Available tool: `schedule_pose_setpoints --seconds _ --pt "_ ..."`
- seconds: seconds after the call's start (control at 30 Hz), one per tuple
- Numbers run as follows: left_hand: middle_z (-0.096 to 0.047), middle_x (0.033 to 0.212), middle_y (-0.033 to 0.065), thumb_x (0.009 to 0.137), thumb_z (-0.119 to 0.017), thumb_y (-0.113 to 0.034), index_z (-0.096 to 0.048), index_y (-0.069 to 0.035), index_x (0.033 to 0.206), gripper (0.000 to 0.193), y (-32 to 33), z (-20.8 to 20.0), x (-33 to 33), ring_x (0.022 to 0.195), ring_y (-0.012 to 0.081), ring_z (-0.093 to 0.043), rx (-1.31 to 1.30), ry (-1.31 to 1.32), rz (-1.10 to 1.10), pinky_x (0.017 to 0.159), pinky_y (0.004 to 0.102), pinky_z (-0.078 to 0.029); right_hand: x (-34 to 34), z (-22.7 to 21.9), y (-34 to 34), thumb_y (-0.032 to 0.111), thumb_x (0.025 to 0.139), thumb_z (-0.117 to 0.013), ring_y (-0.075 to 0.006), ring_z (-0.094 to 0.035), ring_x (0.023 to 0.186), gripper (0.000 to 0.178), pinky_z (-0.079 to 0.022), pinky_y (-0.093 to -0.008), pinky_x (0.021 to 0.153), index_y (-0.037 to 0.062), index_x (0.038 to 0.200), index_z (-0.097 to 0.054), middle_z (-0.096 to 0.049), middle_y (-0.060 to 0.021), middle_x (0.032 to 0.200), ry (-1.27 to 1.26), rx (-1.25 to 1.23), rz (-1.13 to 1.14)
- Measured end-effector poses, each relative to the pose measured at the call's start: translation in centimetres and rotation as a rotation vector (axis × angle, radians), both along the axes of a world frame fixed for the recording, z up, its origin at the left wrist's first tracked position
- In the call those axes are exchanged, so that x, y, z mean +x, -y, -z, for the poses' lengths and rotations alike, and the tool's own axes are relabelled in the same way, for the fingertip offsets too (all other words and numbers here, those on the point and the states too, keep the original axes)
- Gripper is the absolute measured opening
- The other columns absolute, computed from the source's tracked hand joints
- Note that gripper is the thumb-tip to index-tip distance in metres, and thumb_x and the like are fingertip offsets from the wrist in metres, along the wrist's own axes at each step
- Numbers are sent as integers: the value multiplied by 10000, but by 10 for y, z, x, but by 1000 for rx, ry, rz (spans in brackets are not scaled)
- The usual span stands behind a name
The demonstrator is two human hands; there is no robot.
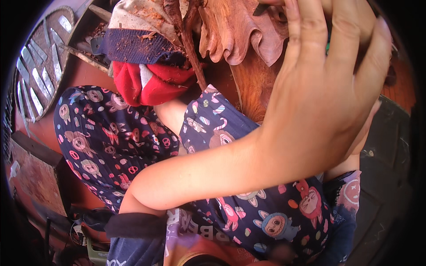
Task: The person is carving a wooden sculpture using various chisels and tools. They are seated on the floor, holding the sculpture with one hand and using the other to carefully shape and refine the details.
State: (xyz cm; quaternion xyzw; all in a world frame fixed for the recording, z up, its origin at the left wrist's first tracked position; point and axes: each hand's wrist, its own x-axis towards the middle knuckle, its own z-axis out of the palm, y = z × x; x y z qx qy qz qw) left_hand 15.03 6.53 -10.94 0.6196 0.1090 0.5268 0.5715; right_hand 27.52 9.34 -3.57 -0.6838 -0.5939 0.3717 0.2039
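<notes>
reddish floor (86,76), metal blades (65,23) on a round tray (52,20), hands (328,84) overlapping by carved wood (235,37), grip unclear

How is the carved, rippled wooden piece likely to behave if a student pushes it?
The wooden piece is probably stiff: its folds look carved into grained wood. Its thin, wavy lower edge may chip if knocked. Its smooth-looking surface might feel somewhat slippery.

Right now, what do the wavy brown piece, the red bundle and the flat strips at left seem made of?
Wavy brown piece: apparently wood, smooth with a slight sheen; streaks below resemble grain.
Red bundle: probably soft fabric, matte, judging by its folds.
Flat strips: likely bare metal, given their bright silvery glints.
</notes>
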Motion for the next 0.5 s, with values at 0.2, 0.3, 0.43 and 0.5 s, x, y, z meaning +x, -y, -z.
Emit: schedule_pose_setpoints --seconds 0.2,0.3,0.43,0.5 --pt "-217 1566 365 841 -677 -306 -443 -64 1483 724 0 -2 0 1449 561 -216 -20 28 -24 1148 609 -262 2 0 6 -26 805 -719 -118 -680 823 65 -551 -276 847 -25 848 -671 -668 -53 789 -6 -14 -32" --pt "-215 1562 371 834 -684 -302 -444 -59 1478 729 -7 0 6 1446 565 -217 -21 39 -46 1148 607 -265 -2 -3 -3 -26 806 -718 -119 -679 820 63 -551 -279 852 -26 848 -670 -666 -54 790 33 -1 10" --pt "-213 1556 380 824 -693 -298 -447 -52 1473 736 -2 -4 -4 1443 570 -217 -33 41 -16 1148 605 -269 3 -3 1 -26 808 -717 -119 -678 817 62 -551 -284 859 -27 847 -669 -665 -56 791 -1 -20 -53" --pt "-212 1554 385 819 -698 -295 -448 -48 1470 740 -9 -2 1 1441 572 -217 -35 56 -40 1148 604 -271 1 -6 -5 -26 809 -716 -120 -677 815 61 -552 -286 863 -28 847 -669 -664 -57 792 28 -16 -17"
